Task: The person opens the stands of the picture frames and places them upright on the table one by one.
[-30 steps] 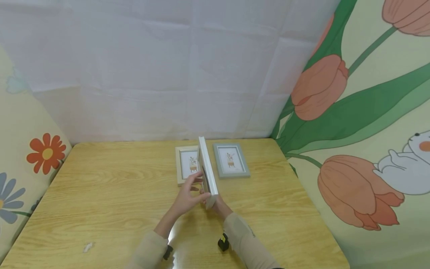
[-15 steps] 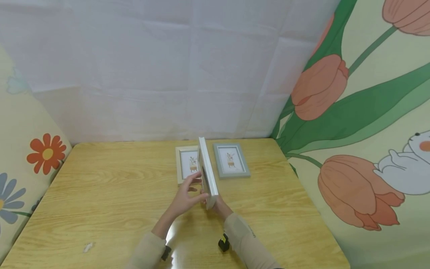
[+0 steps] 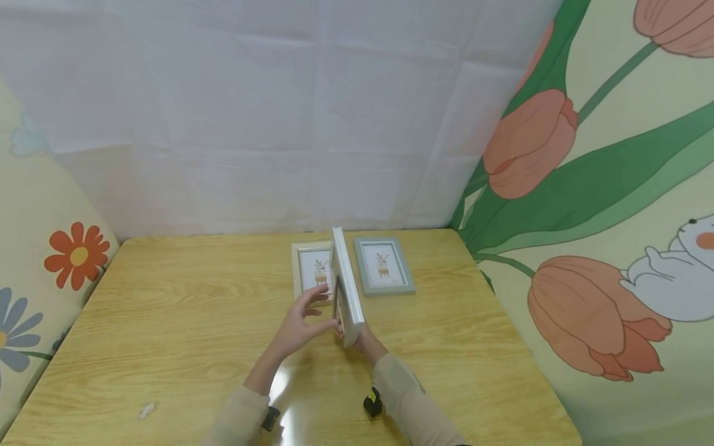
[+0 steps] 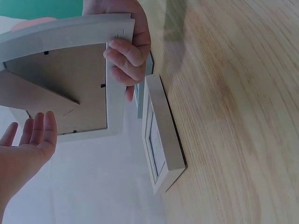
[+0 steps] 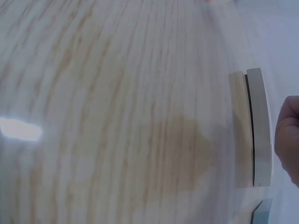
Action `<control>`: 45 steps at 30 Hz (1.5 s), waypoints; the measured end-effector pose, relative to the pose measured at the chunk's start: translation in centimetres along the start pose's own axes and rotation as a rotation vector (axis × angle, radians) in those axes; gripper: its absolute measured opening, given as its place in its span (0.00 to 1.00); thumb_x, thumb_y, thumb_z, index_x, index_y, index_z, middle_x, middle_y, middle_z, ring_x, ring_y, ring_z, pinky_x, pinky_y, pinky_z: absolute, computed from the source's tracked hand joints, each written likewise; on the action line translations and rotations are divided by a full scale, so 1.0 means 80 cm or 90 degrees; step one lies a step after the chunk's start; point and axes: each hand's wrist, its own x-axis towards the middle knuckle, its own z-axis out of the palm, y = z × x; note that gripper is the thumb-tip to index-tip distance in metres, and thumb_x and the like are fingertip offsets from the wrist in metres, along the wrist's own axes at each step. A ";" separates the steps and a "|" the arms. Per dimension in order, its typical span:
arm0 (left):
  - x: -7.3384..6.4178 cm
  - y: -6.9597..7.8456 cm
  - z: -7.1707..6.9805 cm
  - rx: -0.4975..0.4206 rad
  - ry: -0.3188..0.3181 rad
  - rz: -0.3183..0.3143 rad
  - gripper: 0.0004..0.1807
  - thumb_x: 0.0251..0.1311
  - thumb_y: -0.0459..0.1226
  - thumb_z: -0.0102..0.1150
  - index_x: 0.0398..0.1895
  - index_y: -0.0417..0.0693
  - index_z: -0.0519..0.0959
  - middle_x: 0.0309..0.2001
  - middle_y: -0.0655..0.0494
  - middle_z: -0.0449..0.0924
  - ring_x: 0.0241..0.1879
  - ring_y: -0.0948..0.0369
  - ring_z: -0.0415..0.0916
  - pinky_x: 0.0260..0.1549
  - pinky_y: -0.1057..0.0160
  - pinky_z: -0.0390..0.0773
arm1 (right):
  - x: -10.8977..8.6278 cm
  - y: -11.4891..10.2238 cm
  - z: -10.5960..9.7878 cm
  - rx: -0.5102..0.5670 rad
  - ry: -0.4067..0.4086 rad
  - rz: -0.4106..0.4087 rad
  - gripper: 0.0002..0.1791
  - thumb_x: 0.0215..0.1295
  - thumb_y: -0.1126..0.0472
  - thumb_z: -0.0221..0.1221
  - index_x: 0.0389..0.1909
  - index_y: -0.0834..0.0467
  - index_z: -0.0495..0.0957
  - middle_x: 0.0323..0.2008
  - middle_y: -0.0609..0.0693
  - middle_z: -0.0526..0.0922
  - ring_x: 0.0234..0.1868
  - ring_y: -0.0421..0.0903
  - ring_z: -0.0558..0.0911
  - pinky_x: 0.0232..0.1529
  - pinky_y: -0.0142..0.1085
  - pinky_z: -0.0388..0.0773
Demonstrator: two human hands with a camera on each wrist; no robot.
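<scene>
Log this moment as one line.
right hand: grips white picture frame, held roughly upright; left hand: beside that frame's back, contact unclear; table: beige frame and gray frame lying face up

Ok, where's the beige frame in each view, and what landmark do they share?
Head: beige frame, just below-left of centre, partly behind the held frame.
Left wrist: beige frame, near centre.
Right wrist: beige frame, towards the right edge.
Shared landmark: the blue frame.
</scene>
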 end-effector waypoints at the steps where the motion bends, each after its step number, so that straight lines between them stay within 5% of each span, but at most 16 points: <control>1: 0.000 0.000 -0.001 0.000 0.002 0.000 0.36 0.41 0.24 0.64 0.57 0.28 0.61 0.56 0.34 0.64 0.52 0.42 0.64 0.46 0.49 0.70 | -0.012 -0.019 0.034 0.008 -0.005 -0.001 0.12 0.63 0.51 0.44 0.36 0.53 0.72 0.25 0.48 0.76 0.17 0.42 0.71 0.15 0.32 0.68; 7: -0.001 -0.002 -0.009 0.018 0.000 0.033 0.34 0.41 0.24 0.64 0.55 0.27 0.63 0.55 0.33 0.64 0.51 0.41 0.64 0.45 0.49 0.71 | -0.097 -0.151 0.265 -0.007 -0.020 -0.017 0.11 0.66 0.55 0.41 0.28 0.50 0.70 0.22 0.42 0.73 0.16 0.35 0.68 0.15 0.24 0.64; 10: -0.002 -0.004 -0.012 0.024 -0.004 0.047 0.32 0.42 0.23 0.63 0.54 0.26 0.64 0.54 0.32 0.65 0.51 0.40 0.65 0.45 0.51 0.72 | -0.124 -0.191 0.337 -0.010 -0.044 -0.028 0.11 0.67 0.56 0.38 0.28 0.50 0.67 0.20 0.39 0.72 0.15 0.32 0.67 0.14 0.22 0.62; 12: -0.003 -0.006 -0.014 0.025 -0.005 0.051 0.30 0.42 0.23 0.63 0.52 0.26 0.65 0.53 0.32 0.65 0.50 0.39 0.65 0.44 0.53 0.73 | -0.126 -0.196 0.341 0.020 -0.100 -0.032 0.12 0.68 0.54 0.39 0.34 0.52 0.69 0.21 0.39 0.74 0.16 0.32 0.70 0.15 0.21 0.65; 17: -0.005 -0.007 -0.019 0.022 -0.001 0.046 0.28 0.41 0.22 0.62 0.50 0.25 0.67 0.51 0.32 0.67 0.49 0.38 0.65 0.44 0.51 0.73 | -0.101 -0.158 0.275 0.030 -0.081 -0.033 0.18 0.70 0.51 0.37 0.51 0.55 0.66 0.23 0.41 0.73 0.16 0.34 0.69 0.13 0.23 0.67; 20: -0.005 -0.007 -0.022 0.024 0.003 0.032 0.27 0.41 0.22 0.63 0.49 0.25 0.68 0.51 0.33 0.68 0.49 0.40 0.65 0.44 0.50 0.72 | -0.090 -0.138 0.239 0.026 -0.050 -0.024 0.19 0.70 0.51 0.36 0.53 0.55 0.65 0.23 0.42 0.72 0.16 0.35 0.69 0.14 0.23 0.67; 23: -0.006 -0.007 -0.026 0.027 0.008 0.016 0.26 0.42 0.23 0.63 0.49 0.26 0.68 0.51 0.34 0.69 0.49 0.42 0.66 0.44 0.51 0.72 | -0.091 -0.138 0.236 0.035 -0.058 -0.016 0.19 0.70 0.51 0.35 0.54 0.55 0.65 0.24 0.43 0.73 0.17 0.35 0.71 0.16 0.23 0.69; 33: -0.007 -0.009 -0.036 0.015 0.030 -0.001 0.23 0.42 0.22 0.62 0.47 0.26 0.70 0.49 0.33 0.70 0.49 0.37 0.64 0.45 0.43 0.69 | -0.151 -0.225 0.399 -0.080 0.056 -0.025 0.20 0.69 0.48 0.35 0.50 0.59 0.61 0.20 0.38 0.64 0.15 0.29 0.62 0.14 0.19 0.59; 36: -0.008 -0.013 -0.038 0.015 0.034 0.015 0.23 0.42 0.22 0.62 0.46 0.26 0.70 0.48 0.33 0.71 0.48 0.36 0.65 0.45 0.45 0.71 | -0.152 -0.227 0.401 -0.059 0.067 -0.018 0.23 0.69 0.50 0.36 0.54 0.63 0.60 0.19 0.40 0.64 0.15 0.30 0.62 0.14 0.19 0.60; 37: -0.008 -0.013 -0.039 0.015 0.036 0.020 0.23 0.42 0.21 0.62 0.45 0.25 0.70 0.47 0.33 0.71 0.47 0.35 0.65 0.44 0.45 0.71 | -0.145 -0.217 0.382 -0.039 0.053 -0.015 0.23 0.68 0.49 0.37 0.54 0.62 0.61 0.20 0.40 0.65 0.15 0.31 0.63 0.15 0.19 0.61; 41: -0.008 -0.036 -0.042 0.008 0.045 0.041 0.22 0.42 0.23 0.63 0.45 0.28 0.72 0.47 0.36 0.73 0.47 0.38 0.67 0.44 0.53 0.74 | -0.146 -0.220 0.383 -0.036 0.046 -0.020 0.25 0.69 0.51 0.36 0.58 0.64 0.58 0.19 0.42 0.66 0.14 0.31 0.64 0.13 0.20 0.62; 43: -0.007 -0.044 -0.042 0.009 0.047 0.039 0.22 0.43 0.24 0.63 0.45 0.28 0.72 0.46 0.37 0.73 0.47 0.40 0.68 0.43 0.54 0.74 | -0.139 -0.211 0.361 -0.004 -0.001 -0.033 0.23 0.69 0.50 0.38 0.57 0.62 0.61 0.20 0.43 0.69 0.14 0.34 0.67 0.12 0.23 0.65; 45: -0.007 -0.051 -0.043 0.007 0.048 0.032 0.22 0.42 0.25 0.64 0.45 0.29 0.73 0.46 0.38 0.73 0.46 0.42 0.69 0.44 0.54 0.74 | -0.138 -0.211 0.361 -0.031 0.019 -0.036 0.24 0.69 0.50 0.36 0.57 0.62 0.61 0.19 0.43 0.68 0.13 0.34 0.66 0.11 0.23 0.64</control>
